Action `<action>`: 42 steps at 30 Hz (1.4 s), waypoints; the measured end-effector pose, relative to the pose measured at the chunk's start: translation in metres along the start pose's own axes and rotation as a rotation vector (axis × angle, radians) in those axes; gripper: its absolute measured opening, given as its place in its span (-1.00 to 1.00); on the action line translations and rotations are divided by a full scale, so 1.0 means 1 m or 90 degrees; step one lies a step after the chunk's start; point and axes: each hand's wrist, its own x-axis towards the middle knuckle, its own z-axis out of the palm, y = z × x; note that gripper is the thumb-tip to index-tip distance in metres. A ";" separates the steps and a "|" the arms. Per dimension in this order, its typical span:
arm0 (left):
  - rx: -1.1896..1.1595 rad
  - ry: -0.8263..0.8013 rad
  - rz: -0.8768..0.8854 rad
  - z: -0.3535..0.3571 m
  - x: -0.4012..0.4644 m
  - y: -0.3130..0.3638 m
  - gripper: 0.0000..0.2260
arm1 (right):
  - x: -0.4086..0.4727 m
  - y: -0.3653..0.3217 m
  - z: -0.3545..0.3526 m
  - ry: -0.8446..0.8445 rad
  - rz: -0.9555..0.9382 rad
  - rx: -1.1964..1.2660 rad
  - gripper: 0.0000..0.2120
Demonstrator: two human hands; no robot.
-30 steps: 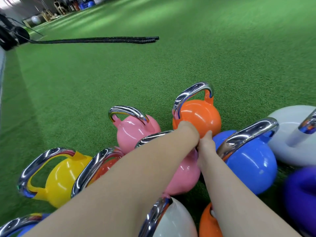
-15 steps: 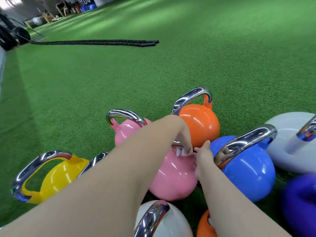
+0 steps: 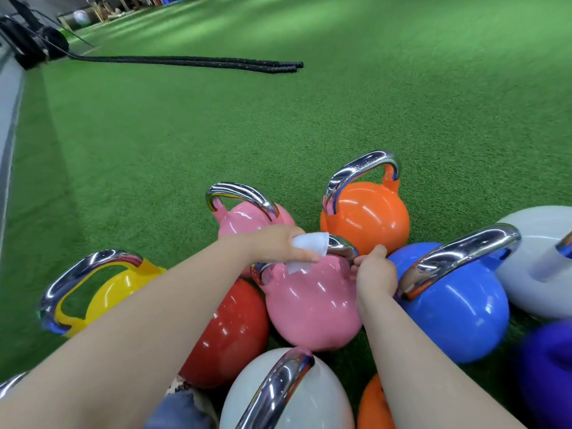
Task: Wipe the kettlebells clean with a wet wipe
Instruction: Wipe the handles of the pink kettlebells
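Observation:
A cluster of glossy kettlebells with chrome handles stands on green turf. The near pink kettlebell is in the middle. My left hand is closed around a white wet wipe and presses it on this kettlebell's chrome handle. My right hand grips the right end of the same handle. Around it stand a second pink kettlebell, an orange one, a blue one, a red one, a yellow one and a white one.
More weights crowd the right edge: a pale grey kettlebell, a purple one and a low orange one. A black battle rope lies across the turf far ahead. Dark equipment stands at the far left.
My left hand has pulled back left along the pink kettlebell's handle, and the white wipe now shows clearly. The red kettlebell has come into view. My right hand stays at the handle's right end.

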 end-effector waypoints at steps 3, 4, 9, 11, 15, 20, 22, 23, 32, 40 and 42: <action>-0.055 0.074 -0.018 0.007 -0.012 -0.022 -0.79 | -0.010 -0.002 0.003 0.014 -0.006 -0.007 -0.54; -0.075 0.098 -0.018 0.011 -0.014 -0.028 -0.76 | -0.009 -0.001 0.003 0.028 -0.010 -0.014 -0.52; -0.233 0.202 -0.011 0.030 -0.023 -0.045 -0.76 | -0.028 0.001 0.011 0.003 0.003 -0.022 -0.45; -0.284 0.238 -0.003 0.037 -0.024 -0.049 -0.79 | -0.035 0.003 0.016 -0.019 0.006 -0.059 -0.44; -0.383 0.321 -0.004 0.056 -0.022 -0.061 -0.74 | -0.048 0.012 0.026 -0.138 -0.067 -0.154 -0.65; -0.476 0.433 0.019 0.079 -0.020 -0.063 -0.73 | -0.039 0.015 0.030 -0.264 -0.142 -0.342 -0.67; -0.528 0.457 0.003 0.089 -0.017 -0.063 -0.75 | -0.035 0.016 0.028 -0.294 -0.184 -0.447 -0.65; -0.560 0.469 -0.011 0.093 -0.016 -0.062 -0.76 | -0.034 0.015 0.027 -0.302 -0.203 -0.481 -0.65; -0.692 0.486 -0.067 0.122 -0.006 -0.061 -0.68 | -0.030 0.021 0.033 -0.327 -0.245 -0.618 -0.54; -0.585 0.405 -0.190 0.123 -0.014 -0.059 -0.69 | -0.025 0.012 0.033 -0.332 -0.234 -0.571 -0.61; -0.552 0.391 -0.214 0.124 -0.020 -0.064 -0.42 | -0.026 0.011 0.034 -0.335 -0.230 -0.564 -0.61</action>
